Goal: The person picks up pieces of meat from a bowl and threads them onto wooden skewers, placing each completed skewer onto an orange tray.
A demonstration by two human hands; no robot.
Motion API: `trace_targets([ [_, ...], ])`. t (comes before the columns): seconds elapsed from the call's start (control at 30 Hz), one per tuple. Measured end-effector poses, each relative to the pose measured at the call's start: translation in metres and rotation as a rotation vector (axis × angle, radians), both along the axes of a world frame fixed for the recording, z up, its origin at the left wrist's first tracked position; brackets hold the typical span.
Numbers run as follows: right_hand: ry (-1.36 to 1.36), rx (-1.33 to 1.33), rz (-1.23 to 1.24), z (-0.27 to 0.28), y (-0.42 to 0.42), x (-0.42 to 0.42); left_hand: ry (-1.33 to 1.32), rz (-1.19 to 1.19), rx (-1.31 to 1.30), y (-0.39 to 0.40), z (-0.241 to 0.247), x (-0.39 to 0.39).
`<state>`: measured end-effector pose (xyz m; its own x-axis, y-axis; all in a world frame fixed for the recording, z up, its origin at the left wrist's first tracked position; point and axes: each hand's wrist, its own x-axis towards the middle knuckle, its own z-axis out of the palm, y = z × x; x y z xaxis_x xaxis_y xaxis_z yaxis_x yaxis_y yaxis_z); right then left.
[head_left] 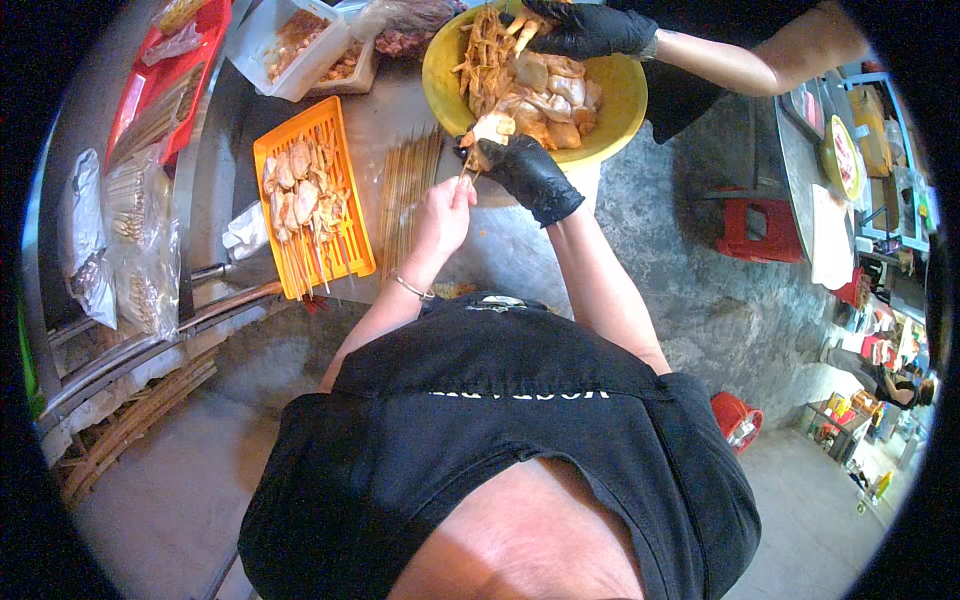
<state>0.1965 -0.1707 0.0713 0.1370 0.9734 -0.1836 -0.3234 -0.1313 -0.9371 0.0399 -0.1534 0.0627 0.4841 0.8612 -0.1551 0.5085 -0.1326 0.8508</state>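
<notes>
My bare left hand, with a bracelet at the wrist, pinches thin wooden skewers. My right hand, in a black glove, grips a piece of marinated meat at the skewers' upper end. Both hands meet at the near rim of a large yellow basin. Inside it lie flat pieces of pale marinated meat and, to the left, what look like chicken feet. Left of my hands, many loose wooden skewers lie on the metal table. The skewer tips are partly hidden by the meat and glove.
Another person's gloved hand holds chicken feet over the basin. An orange slotted tray carries skewered meat. Behind it are white plastic tubs; a red tray and bagged skewers lie far left. A red stool stands right.
</notes>
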Motion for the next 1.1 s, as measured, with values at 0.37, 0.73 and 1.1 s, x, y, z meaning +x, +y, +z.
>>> trace_targets([
  [0.37,0.062,-0.015,-0.069,-0.024,0.015,0.015,0.011,0.004,0.009,-0.005,0.012,-0.006],
  [0.73,-0.218,0.033,-0.249,-0.056,0.023,0.11,-0.032,0.357,-0.012,-0.001,0.0,-0.093],
  [1.1,-0.826,0.073,-0.132,-0.069,0.021,0.117,0.8,0.665,0.442,0.049,-0.036,-0.239],
])
